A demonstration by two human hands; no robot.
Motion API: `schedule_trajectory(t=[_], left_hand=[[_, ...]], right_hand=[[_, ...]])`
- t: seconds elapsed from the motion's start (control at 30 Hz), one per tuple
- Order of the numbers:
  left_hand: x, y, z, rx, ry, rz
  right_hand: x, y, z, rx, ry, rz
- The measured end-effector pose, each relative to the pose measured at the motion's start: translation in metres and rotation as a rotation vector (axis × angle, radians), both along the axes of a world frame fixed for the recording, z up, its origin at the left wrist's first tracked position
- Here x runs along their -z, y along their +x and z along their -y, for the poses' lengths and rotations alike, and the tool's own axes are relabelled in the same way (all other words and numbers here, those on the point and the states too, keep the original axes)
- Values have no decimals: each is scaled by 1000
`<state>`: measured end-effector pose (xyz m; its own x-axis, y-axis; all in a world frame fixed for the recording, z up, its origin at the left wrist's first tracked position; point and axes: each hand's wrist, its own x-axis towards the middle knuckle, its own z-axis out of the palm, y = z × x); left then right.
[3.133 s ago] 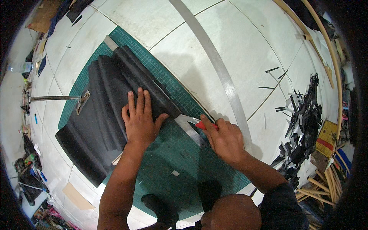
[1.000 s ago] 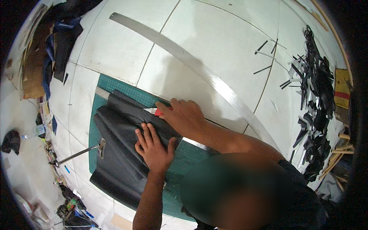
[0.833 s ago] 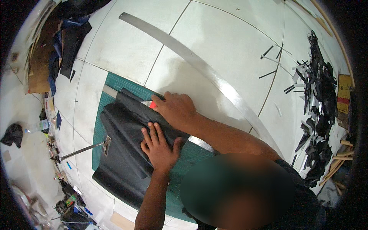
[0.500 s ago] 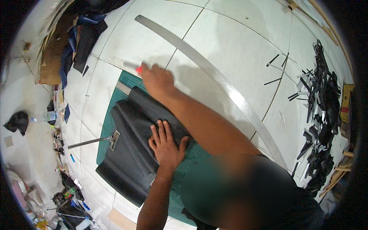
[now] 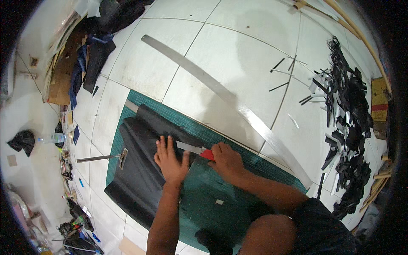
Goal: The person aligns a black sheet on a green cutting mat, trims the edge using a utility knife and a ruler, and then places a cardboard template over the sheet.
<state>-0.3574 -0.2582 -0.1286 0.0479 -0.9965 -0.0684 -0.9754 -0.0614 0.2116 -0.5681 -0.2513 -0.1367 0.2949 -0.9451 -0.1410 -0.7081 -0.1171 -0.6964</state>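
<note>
A creased black sheet [image 5: 138,170], like leather or its imitation, lies over a green cutting mat [image 5: 187,124]. My left hand [image 5: 171,163] is laid flat on the sheet, fingers spread. In my right hand [image 5: 227,161] is a red-handled knife [image 5: 207,154]. Its broad pale blade [image 5: 189,147] points left across the sheet's right edge, close to my left fingers and thumb. Under my right forearm a smooth, dark green pane [image 5: 208,187] covers part of the mat. A metal square [image 5: 100,158] rests with its head on the sheet's left side.
A long metal ruler [image 5: 212,87] lies diagonally on the white tiled floor beyond the mat. Black and white strip scraps [image 5: 350,106] are heaped at the right. Along the left wall are a plastic bottle [image 5: 53,138], a black bag [image 5: 22,142] and assorted clutter. My bent knee [image 5: 270,233] is near.
My right hand has brought the knife back from beyond the mat's far edge to beside my left hand. My left hand stays on the sheet. The view has shifted, uncovering the pane.
</note>
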Motion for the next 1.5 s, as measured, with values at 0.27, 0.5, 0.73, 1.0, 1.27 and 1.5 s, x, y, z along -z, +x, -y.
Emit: schedule_trajectory(t=[0.27,0.5,0.73,1.0,1.27,1.5], left_hand=[[-34,25,-14,-337,-499,-191],[-26,27,-31,-256,-335,-473],[-29,-33,-24,128,-180,55],[-29,-30,-15,109,-16,42],[-29,-27,-14,130,-62,42],[-32,-24,-14,120,-14,3]], right_hand=[[-17,-49,24,123,9,-29],[-45,-144,-57,212,39,18],[-25,-262,-221,258,194,-97],[-42,-289,-278,174,345,-108],[-25,-282,-275,25,273,-183],[-27,-280,-273,7,260,-199]])
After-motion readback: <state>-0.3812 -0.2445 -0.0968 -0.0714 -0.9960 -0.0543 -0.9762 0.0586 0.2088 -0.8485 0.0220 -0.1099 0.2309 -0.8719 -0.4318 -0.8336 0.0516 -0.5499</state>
